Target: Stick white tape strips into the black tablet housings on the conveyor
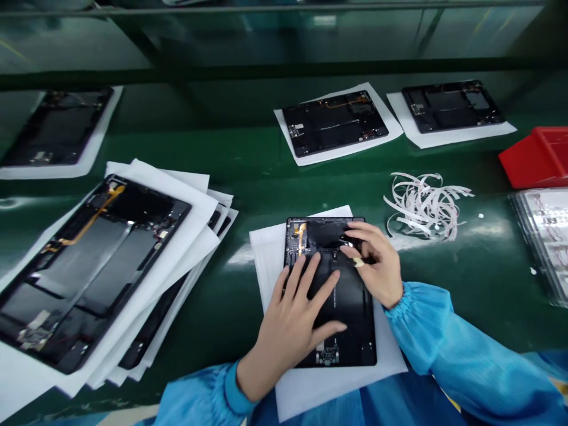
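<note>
The left hand (pixel 295 319) lies flat and wide on the middle of an opened tablet (pixel 355 307), fingers spread over its black inner panel and palm toward the near edge. The right hand (pixel 377 260) is narrow, its fingertips (pixel 350 228) curled together over the tablet's far right corner. A pale scrap shows at one finger (a tape wrap or a small strip; I cannot tell which), and whether anything is pinched there is hidden.

The tablet rests under both hands on a white sheet (pixel 319 390) spread on the green desk (pixel 248 171). An orange flex cable (pixel 302 234) runs just beyond the left fingertips.

Left of the left hand, a stack of opened tablets (pixel 93 266) lies interleaved with white sheets. A heap of white peeled strips (pixel 423 204) sits just beyond the right hand. Farther out lie two more opened tablets (pixel 335 121) (pixel 452 105). Well off to the right are a red bin (pixel 536 157) and a clear parts tray (pixel 548 236).

The risks, as I judge them:
- **Pressure:** the spread palm could bear too hard on the exposed panel.
- **Flex cable:** a left fingertip sliding outward could snag it.
- **Sliding:** the sheet could slip on the glossy desk and carry the tablet off line under the right fingertips.
- **Stray strips:** the right blue sleeve (pixel 426 319) hangs close, so a loose strip could be dragged onto the open board.
</note>
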Available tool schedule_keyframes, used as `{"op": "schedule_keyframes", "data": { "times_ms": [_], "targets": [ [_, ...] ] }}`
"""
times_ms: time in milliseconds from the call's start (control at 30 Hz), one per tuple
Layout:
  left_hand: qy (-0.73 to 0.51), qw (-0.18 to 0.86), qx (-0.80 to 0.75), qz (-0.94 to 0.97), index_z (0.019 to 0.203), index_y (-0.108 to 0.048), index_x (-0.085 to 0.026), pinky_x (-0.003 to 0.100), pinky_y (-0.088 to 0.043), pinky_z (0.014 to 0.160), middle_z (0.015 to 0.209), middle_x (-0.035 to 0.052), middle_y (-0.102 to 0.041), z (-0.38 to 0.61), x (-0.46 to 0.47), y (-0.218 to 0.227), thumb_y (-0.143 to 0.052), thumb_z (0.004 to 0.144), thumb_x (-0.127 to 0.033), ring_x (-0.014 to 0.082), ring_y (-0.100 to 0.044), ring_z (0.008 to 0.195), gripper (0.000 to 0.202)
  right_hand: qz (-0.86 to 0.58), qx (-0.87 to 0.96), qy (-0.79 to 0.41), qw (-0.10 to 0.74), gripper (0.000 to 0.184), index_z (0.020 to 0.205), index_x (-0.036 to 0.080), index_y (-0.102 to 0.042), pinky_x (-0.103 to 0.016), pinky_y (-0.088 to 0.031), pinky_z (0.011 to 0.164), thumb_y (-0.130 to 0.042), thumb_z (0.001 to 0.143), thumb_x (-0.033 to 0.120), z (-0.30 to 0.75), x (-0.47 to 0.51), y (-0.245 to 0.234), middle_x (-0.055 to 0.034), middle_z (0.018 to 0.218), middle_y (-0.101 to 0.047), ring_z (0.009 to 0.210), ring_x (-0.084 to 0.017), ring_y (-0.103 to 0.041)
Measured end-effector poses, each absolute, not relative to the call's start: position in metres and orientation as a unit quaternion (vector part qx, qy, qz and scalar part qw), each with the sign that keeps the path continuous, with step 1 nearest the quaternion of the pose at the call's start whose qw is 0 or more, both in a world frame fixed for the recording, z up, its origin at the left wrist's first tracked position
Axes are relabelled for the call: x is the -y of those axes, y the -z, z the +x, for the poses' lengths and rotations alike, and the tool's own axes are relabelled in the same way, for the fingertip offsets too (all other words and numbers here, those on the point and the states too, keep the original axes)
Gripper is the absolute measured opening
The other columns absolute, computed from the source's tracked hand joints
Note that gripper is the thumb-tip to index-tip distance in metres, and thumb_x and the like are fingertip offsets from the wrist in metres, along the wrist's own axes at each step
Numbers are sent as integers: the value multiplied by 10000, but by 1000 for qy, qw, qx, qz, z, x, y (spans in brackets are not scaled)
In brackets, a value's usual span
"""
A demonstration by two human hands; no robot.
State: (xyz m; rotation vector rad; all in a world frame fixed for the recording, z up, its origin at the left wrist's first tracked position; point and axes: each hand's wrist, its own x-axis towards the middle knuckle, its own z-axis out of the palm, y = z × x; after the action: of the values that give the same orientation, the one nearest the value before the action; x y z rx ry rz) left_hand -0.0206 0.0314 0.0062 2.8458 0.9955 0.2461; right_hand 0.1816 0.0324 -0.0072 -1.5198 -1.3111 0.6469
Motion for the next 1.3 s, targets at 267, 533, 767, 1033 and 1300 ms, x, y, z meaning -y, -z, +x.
{"op": "schedule_keyframes", "data": {
  "times_ms": [267, 533, 767, 1033, 1300],
  "targets": [
    [-77, 142, -421, 892, 1447, -482, -294, 630, -242, 1128, 1583, 159, -308, -1, -50, -8, -643, 876, -489, 435, -250, 1453, 624, -624, 520, -280, 512, 111, 985, 218, -688, -269, -474, 561, -648, 884, 193, 183, -34, 3, -57, 1134, -645, 487, -41, -389],
    [-127, 197, -462, 856, 1442, -429, -249, 599, -242, 1155, 1569, 145, -290, 2, -55, -8, -653, 820, -305, 381, -261, 1450, 663, -626, 522, -278, 508, 118, 983, 219, -685, -280, -472, 569, -626, 888, 182, 183, -33, 3, -61, 1123, -646, 493, -49, -389],
    [-158, 210, -487, 833, 1378, -460, -236, 576, -278, 1149, 1551, 151, -298, 13, -73, -8, -679, 800, -277, 378, -218, 1469, 619, -624, 518, -280, 514, 117, 981, 220, -688, -280, -470, 581, -617, 894, 186, 184, -34, 5, -53, 1129, -640, 485, -46, -376],
    [-177, 258, -514, 798, 1308, -523, -245, 554, -251, 1174, 1592, 122, -236, 24, -95, -6, -710, 811, -297, 348, -189, 1488, 534, -622, 523, -260, 522, 100, 958, 217, -690, -264, -453, 540, -610, 899, 211, 184, -35, 4, -49, 1095, -645, 481, -53, -375],
    [-256, 538, -617, 514, 1503, -279, -415, 511, -393, 1122, 1642, 23, -202, -85, -34, -24, -483, 963, -527, 281, -239, 1490, 588, -731, 593, -138, 307, 210, 1065, 202, -659, -294, -459, 565, -538, 940, 320, 213, -15, 1, -35, 816, -657, 653, -179, -613]
  ]
}}
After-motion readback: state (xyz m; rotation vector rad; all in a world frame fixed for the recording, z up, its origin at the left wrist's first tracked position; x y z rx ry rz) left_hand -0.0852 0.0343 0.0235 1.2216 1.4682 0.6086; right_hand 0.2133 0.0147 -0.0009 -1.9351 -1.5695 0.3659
